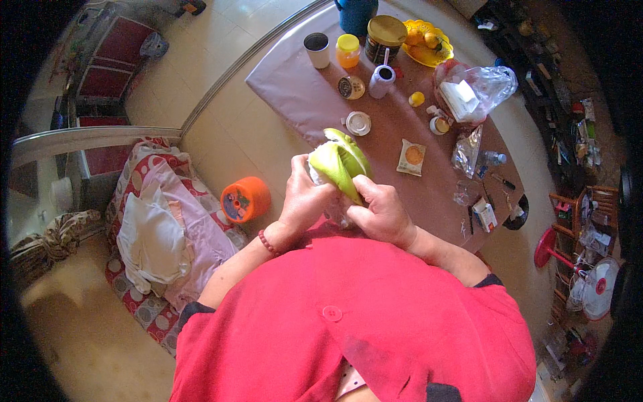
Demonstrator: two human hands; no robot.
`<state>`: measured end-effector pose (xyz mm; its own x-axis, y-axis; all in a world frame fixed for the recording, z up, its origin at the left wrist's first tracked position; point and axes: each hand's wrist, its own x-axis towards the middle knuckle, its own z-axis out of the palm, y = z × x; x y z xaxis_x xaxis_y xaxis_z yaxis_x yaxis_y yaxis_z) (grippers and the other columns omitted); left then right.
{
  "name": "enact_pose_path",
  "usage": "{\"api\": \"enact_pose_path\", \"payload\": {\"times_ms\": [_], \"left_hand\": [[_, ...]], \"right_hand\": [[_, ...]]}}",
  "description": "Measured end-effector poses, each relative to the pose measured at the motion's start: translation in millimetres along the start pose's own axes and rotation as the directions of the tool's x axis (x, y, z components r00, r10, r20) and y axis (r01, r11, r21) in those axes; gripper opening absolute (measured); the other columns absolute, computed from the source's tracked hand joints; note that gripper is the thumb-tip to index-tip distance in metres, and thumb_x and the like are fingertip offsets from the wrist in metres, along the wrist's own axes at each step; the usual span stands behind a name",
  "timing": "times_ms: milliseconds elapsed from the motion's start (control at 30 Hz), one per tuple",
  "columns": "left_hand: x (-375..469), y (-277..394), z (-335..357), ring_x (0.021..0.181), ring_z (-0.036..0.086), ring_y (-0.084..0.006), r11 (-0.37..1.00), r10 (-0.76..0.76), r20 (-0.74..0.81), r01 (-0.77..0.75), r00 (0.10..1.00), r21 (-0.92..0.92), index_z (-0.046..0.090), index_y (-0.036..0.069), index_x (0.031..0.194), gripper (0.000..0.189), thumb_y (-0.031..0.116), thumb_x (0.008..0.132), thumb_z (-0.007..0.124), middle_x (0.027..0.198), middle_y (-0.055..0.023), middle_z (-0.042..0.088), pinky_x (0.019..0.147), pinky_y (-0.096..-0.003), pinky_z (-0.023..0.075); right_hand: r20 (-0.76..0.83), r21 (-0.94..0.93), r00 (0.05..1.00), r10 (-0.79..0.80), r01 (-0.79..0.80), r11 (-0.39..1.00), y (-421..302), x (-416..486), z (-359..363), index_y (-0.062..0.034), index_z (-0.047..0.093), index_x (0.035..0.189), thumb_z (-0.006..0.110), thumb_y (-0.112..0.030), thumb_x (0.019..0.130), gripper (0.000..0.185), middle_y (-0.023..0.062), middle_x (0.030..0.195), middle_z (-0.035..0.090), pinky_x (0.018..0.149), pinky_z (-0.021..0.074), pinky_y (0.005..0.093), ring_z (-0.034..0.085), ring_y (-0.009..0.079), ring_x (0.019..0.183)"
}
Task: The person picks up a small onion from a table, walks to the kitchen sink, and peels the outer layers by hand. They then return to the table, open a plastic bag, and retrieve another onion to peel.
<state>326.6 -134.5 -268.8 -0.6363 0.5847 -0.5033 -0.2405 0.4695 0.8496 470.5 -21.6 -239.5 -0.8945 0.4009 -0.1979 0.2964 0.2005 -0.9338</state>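
Close before my chest I hold a pomelo [315, 173] whose thick green peel [339, 163] is partly split away in flaps, with white pith showing along the edges. My left hand [306, 193], with a red bead bracelet [268, 243] at the wrist, grips the fruit from the left. Pinched between thumb and fingers of my right hand [382, 211] is the lower end of a peel flap. Most of the fruit's flesh is hidden by the peel and my hands. A table [397, 196] with a brownish-pink cover lies just beyond.
On the table are a packaged snack [412, 158], a white lid [358, 123], a purple bottle [382, 81], a white cup [317, 50], a yellow fruit plate [427, 55] and a tissue pack [459, 100]. An orange stool [245, 199] stands left; clothes [153, 236] lie beside it. A fan [600, 289] is at right.
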Motion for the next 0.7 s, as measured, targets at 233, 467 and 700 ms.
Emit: {"api": "enact_pose_path", "payload": {"times_ms": [233, 467, 700], "left_hand": [[-2.2, -2.9, -3.2, 0.091, 0.065, -0.0216, 0.995, 0.071, -0.039, -0.074, 0.997, -0.068, 0.042, -0.001, 0.126, 0.062, 0.010, 0.073, 0.073, 0.103, -0.0172, 0.067, 0.080, -0.0355, 0.0543], [-7.8, 7.4, -5.7, 0.093, 0.069, -0.0349, 0.987, 0.104, -0.034, -0.099, 0.994, 0.123, 0.038, 0.001, 0.131, 0.073, 0.019, 0.070, 0.074, 0.104, -0.0259, 0.066, 0.082, -0.0418, 0.0542], [-20.5, 26.6, -3.6, 0.098, 0.063, -0.0198, 0.980, 0.084, -0.025, -0.078, 0.996, 0.182, 0.035, 0.006, 0.140, 0.079, 0.007, 0.070, 0.070, 0.112, -0.0151, 0.062, 0.085, -0.0330, 0.0534]], "right_hand": [[-0.035, -0.048, 0.994, -0.108, 0.106, 0.993, -1.6, 3.6, 2.0, -0.0036, 0.051, 0.093, 0.069, -0.020, 0.081, 0.027, 0.0284, 0.076, 0.061, 0.061, 0.0492, 0.0499, 0.063, 0.0477, 0.077], [-0.214, -0.424, 0.965, -0.153, 0.049, 0.904, -21.4, 3.4, -6.7, -0.0018, 0.040, 0.132, 0.076, -0.032, 0.072, 0.077, 0.0293, 0.118, 0.054, 0.084, 0.0526, 0.0487, 0.060, 0.0436, 0.106], [0.102, -0.039, 0.994, 0.041, -0.037, 0.999, 6.3, 29.0, -8.2, -0.0054, 0.009, 0.155, 0.083, -0.033, 0.065, 0.120, 0.0283, 0.148, 0.026, 0.116, 0.0300, 0.0452, 0.031, 0.0437, 0.140]]}}
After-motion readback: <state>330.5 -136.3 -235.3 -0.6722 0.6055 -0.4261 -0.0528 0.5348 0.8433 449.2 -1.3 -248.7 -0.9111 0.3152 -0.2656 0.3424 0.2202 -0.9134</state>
